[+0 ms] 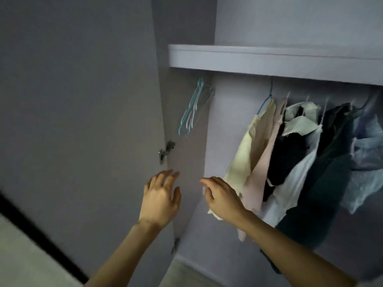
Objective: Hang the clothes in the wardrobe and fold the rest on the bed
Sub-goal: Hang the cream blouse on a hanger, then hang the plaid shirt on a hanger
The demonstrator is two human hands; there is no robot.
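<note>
Hanging in wardrobe (pixel 290 59), R side under shelf: row of clothes (pixel 290 154) on hangers, cream to blue. Spare hangers (pixel 192 108) at L wall, w/ door hinge (pixel 166 151) below. Left hand (pixel 160 200) & right hand (pixel 222 198) raised, fingers loose, grasping nothing.

Rail above the hanging clothes (pixel 310 154) hidden behind the shelf (pixel 269 59) front. Clothes at 3 o'clock cut off by the edge; lower hems behind the right forearm. Empty hangers (pixel 192 108) at 11 o'clock too blurred to count. Both forearms cut off at 6 o'clock. Wardrobe door (pixel 78 100) cut off at 9 o'clock.
</note>
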